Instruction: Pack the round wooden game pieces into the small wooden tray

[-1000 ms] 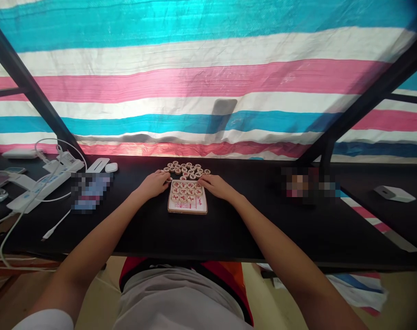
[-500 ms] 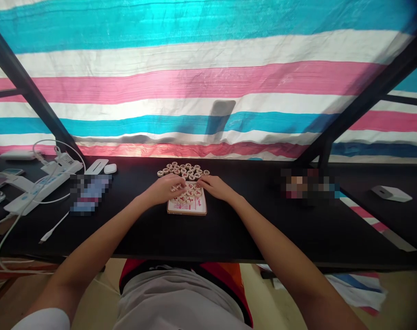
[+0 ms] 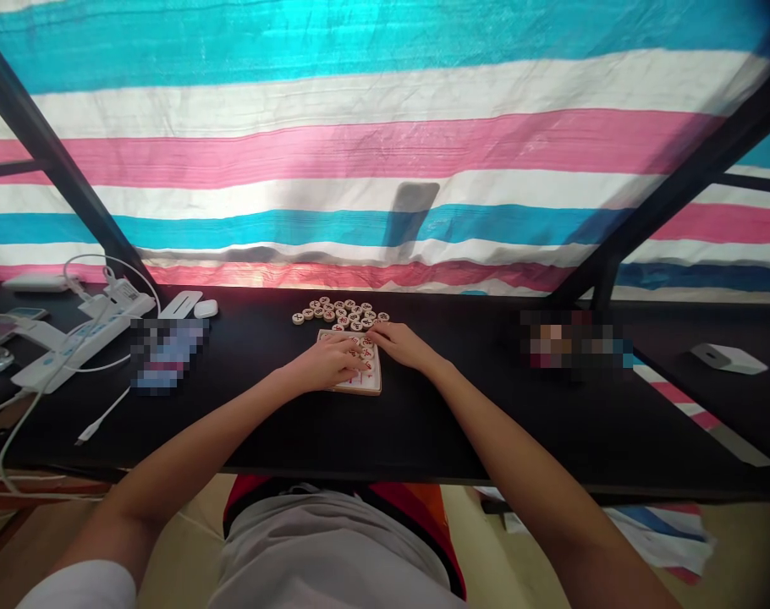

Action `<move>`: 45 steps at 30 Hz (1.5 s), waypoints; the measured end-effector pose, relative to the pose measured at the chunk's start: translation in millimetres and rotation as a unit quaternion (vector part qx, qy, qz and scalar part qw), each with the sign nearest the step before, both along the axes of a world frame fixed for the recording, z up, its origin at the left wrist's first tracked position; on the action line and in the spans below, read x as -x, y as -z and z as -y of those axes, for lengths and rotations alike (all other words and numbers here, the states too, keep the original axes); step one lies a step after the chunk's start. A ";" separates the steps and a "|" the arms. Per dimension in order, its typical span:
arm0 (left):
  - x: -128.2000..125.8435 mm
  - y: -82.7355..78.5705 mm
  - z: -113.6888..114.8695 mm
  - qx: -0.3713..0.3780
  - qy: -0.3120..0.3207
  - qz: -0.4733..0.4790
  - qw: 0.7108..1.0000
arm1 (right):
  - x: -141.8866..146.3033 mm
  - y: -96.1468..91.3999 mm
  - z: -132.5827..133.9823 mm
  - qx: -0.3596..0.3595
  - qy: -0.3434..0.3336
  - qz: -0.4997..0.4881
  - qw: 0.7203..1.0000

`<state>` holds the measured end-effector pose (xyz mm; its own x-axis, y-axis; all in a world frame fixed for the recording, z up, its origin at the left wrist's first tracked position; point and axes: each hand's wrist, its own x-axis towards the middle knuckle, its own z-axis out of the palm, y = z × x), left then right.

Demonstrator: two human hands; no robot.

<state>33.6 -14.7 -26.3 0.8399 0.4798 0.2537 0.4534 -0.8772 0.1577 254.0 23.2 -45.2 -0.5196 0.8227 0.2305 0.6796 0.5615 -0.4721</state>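
Observation:
A shallow box (image 3: pixel 358 391) lies on the black desk with round wooden Chinese chess pieces (image 3: pixel 368 353) inside it, marked in red. Over its left part is my left hand (image 3: pixel 327 362), palm down, fingers stretched and apart across the pieces, hiding several of them. My right hand (image 3: pixel 398 342) is at the box's far right corner. Its fingers are bent and close together, and their tips reach the corner; whether anything is between them is hidden. Just behind the box, a loose group of more Chinese chess pieces (image 3: pixel 343 313) lies on the desk.
To the left are a white power strip (image 3: pixel 74 347) with cables, a blurred phone-like object (image 3: pixel 173 355), a small white case (image 3: pixel 206 309) and a white cable plug (image 3: pixel 88 435). A blurred dark object (image 3: pixel 572 342) and a white device (image 3: pixel 728 358) are at right. Striped sheeting (image 3: pixel 360 152) hangs behind.
My left hand has moved from the box's far left part nearer and to the right, and its curled fingers are now spread over the pieces. My right hand has stayed at the corner.

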 end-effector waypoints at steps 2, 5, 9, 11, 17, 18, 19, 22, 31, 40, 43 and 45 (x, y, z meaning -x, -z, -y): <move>2.1 -1.4 0.5 0.007 -0.005 0.013 1.000 | 0.1 -0.4 0.7 -0.002 0.000 0.000 1.000; 8.7 -4.5 -3.2 0.033 -0.024 0.065 0.997 | 0.0 -1.0 1.3 -0.003 -0.003 0.002 1.000; 28.0 -4.8 -21.1 0.060 -0.112 0.121 0.984 | -0.2 -2.2 1.2 0.000 -0.003 0.006 1.000; 38.9 -0.4 -33.0 0.061 -0.151 0.109 0.981 | -0.2 -3.1 1.4 0.003 -0.003 0.009 1.000; 51.0 16.9 -59.0 0.012 -0.153 -0.031 0.988 | -0.2 -3.2 1.3 0.006 -0.002 0.011 1.000; 50.1 18.0 -60.5 0.001 -0.148 -0.049 0.988 | -0.4 -2.8 1.1 0.005 -0.003 0.010 1.000; 49.0 18.4 -61.0 -0.006 -0.146 -0.060 0.987 | -0.5 -2.4 0.8 0.004 -0.004 0.008 1.000; 47.6 16.0 -57.2 -0.009 -0.158 -0.064 0.985 | -0.6 -1.9 0.3 0.004 -0.006 0.008 1.000; 60.3 -2.2 -41.1 0.049 -0.229 -0.039 0.971 | -0.6 -3.6 0.7 0.008 -0.003 0.014 1.000; 72.5 -13.2 -40.9 0.076 -0.263 -0.046 0.961 | -1.3 -4.7 1.4 0.008 -0.004 0.011 1.000; 70.7 -24.0 -33.5 0.104 -0.228 0.019 0.968 | -1.0 -4.9 1.8 0.008 -0.006 0.014 1.000; 64.7 -31.5 -25.4 0.148 -0.173 0.040 0.973 | -0.3 -5.0 2.7 0.008 -0.009 0.013 1.000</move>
<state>-31.2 10.7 5.1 0.5990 0.7916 0.1203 0.6886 -0.5859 0.4272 254.3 20.5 -40.2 -0.5407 0.8163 0.2031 0.6816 0.5666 -0.4630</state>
